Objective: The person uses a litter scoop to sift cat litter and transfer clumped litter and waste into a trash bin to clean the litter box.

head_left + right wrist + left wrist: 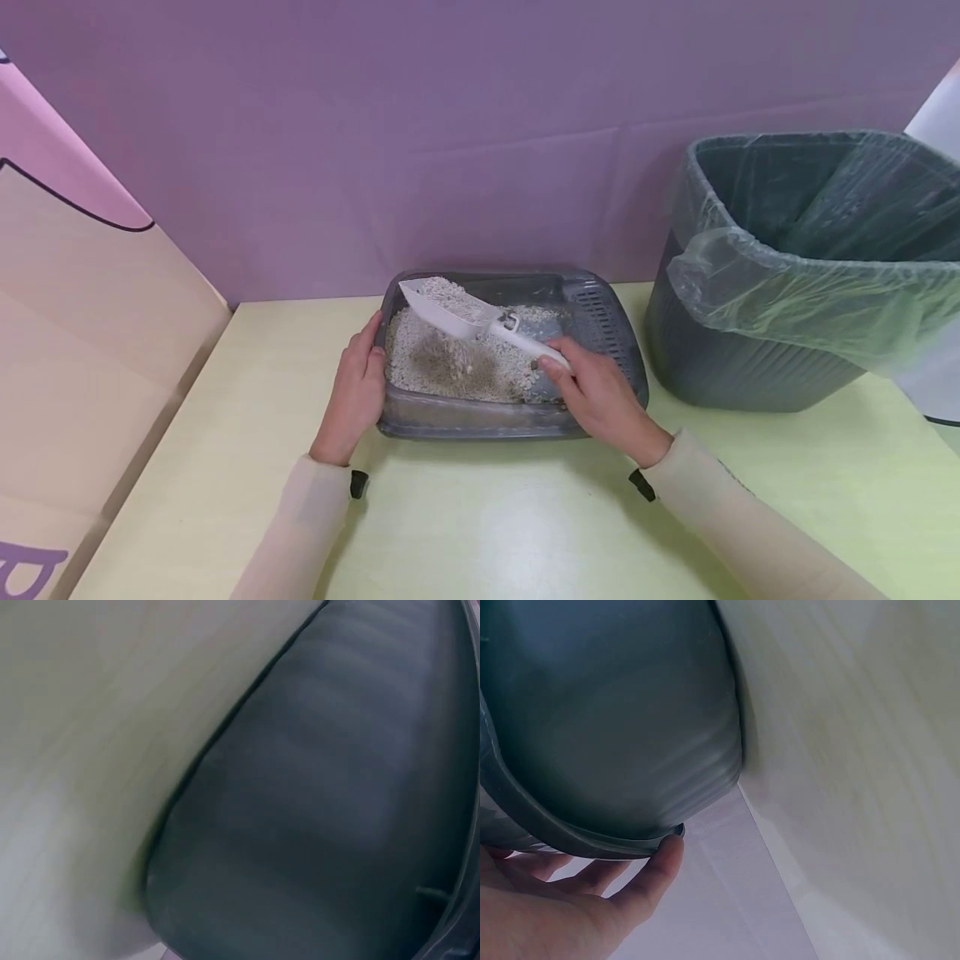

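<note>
- The left hand's (356, 387) fingers grip the left rim of a dark grey rectangular plastic tray (480, 421) at the surface's (450, 517) back edge.
- The right hand's (603, 400) fingers clasp a white plastic scoop (438, 317), holding pale granules (444, 293), above the tray.
- A ribbed grey bin (750, 367) stands right.

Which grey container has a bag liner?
The tall waste bin, right of the litter tray; clear plastic liner drapes its rim, none on the tray.

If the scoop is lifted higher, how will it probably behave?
The scoop is probably stiff: its handle looks straight under load. It may feel front-heavy, since the right hand grips the handle's end. The loose litter heaped in it could spill.
</note>
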The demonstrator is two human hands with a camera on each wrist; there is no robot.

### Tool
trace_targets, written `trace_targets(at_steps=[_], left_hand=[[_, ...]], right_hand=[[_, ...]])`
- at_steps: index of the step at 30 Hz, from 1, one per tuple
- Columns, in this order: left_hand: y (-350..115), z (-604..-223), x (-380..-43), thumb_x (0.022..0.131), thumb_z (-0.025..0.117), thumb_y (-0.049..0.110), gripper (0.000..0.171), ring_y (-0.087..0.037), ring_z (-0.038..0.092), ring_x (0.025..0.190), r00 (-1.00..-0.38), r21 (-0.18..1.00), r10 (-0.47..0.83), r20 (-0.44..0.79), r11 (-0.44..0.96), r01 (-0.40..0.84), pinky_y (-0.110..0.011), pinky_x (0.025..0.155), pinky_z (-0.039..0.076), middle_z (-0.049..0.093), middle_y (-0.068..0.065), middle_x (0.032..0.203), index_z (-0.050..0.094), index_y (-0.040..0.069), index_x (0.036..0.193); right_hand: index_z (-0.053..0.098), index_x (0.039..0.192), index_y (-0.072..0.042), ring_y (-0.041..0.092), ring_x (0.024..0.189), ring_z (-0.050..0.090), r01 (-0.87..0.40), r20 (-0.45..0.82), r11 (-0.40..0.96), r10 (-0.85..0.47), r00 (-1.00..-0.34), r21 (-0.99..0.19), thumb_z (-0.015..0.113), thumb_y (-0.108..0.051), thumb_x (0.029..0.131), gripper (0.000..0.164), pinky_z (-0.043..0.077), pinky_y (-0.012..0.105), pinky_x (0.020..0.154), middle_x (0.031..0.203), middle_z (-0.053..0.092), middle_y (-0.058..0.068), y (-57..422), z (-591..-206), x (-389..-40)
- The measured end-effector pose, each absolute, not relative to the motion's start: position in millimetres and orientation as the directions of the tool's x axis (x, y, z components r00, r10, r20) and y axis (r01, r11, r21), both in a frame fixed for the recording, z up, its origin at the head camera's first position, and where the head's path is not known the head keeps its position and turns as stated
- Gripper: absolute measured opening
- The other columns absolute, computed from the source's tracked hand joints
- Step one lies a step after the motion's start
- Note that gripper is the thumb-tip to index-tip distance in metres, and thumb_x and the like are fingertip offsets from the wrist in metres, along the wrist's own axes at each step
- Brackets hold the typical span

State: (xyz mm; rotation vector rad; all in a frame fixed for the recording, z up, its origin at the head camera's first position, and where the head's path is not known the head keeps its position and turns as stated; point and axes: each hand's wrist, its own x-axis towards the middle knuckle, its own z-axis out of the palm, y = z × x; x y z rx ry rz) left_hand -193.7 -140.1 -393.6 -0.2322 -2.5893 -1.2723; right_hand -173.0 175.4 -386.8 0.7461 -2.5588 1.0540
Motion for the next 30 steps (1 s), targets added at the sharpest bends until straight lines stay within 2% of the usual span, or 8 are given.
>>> trace_targets(at_steps=[8, 19, 23, 27, 30], left_hand=[[-138.9, -390.8, -193.1, 0.102, 0.025, 0.015, 0.049, -0.031, 0.034, 0.128, -0.955, 0.749, 0.039, 0.296, 0.611, 0.257, -0.048, 0.103, 0.027, 0.039, -0.016, 0.141, 0.026, 0.014, 0.151], [-138.4, -390.2, -192.4, 0.101, 0.026, 0.013, 0.049, -0.031, 0.037, 0.124, -0.955, 0.755, 0.031, 0.296, 0.604, 0.254, -0.047, 0.102, 0.029, 0.041, -0.017, 0.138, 0.028, 0.011, 0.15], [-138.9, -390.7, -192.1, 0.101, 0.026, 0.013, 0.05, -0.031, 0.037, 0.124, -0.956, 0.755, 0.03, 0.292, 0.606, 0.25, -0.048, 0.101, 0.029, 0.042, -0.017, 0.138, 0.028, 0.013, 0.15], [-139.4, -391.4, -191.9, 0.101, 0.026, 0.014, 0.05, -0.031, 0.037, 0.124, -0.957, 0.754, 0.03, 0.288, 0.609, 0.245, -0.048, 0.101, 0.029, 0.041, -0.017, 0.138, 0.027, 0.014, 0.15], [-139.6, -392.0, -192.3, 0.101, 0.026, 0.015, 0.049, -0.03, 0.038, 0.121, -0.958, 0.756, 0.028, 0.284, 0.608, 0.242, -0.048, 0.099, 0.031, 0.042, -0.016, 0.137, 0.027, 0.015, 0.15]], right_hand=[[0.053, 0.118, -0.006, 0.009, 0.048, 0.037, -0.558, 0.497, 0.63, -0.296, -0.816, -0.54, 0.055, -0.019, 0.097, 0.025, 0.034, 0.028, 0.044, 0.071, 0.045, -0.002, 174.1, -389.4, -176.6], [0.05, 0.124, -0.006, 0.012, 0.053, 0.041, -0.523, 0.513, 0.631, -0.222, -0.829, -0.573, 0.054, -0.018, 0.097, 0.029, 0.036, 0.031, 0.048, 0.085, 0.05, 0.001, 174.1, -389.1, -173.7], [0.052, 0.122, -0.009, 0.011, 0.048, 0.04, -0.511, 0.479, 0.612, -0.234, -0.846, -0.604, 0.052, -0.022, 0.098, 0.028, 0.035, 0.03, 0.044, 0.076, 0.049, -0.001, 174.6, -388.6, -172.3], [0.057, 0.115, -0.011, 0.01, 0.042, 0.035, -0.497, 0.435, 0.591, -0.258, -0.863, -0.635, 0.051, -0.029, 0.099, 0.025, 0.031, 0.028, 0.039, 0.063, 0.044, -0.004, 175.7, -388.0, -171.4], [0.06, 0.11, -0.012, 0.009, 0.04, 0.032, -0.499, 0.421, 0.59, -0.278, -0.864, -0.635, 0.051, -0.031, 0.098, 0.025, 0.03, 0.027, 0.038, 0.059, 0.043, -0.006, 176.1, -388.2, -171.7]])
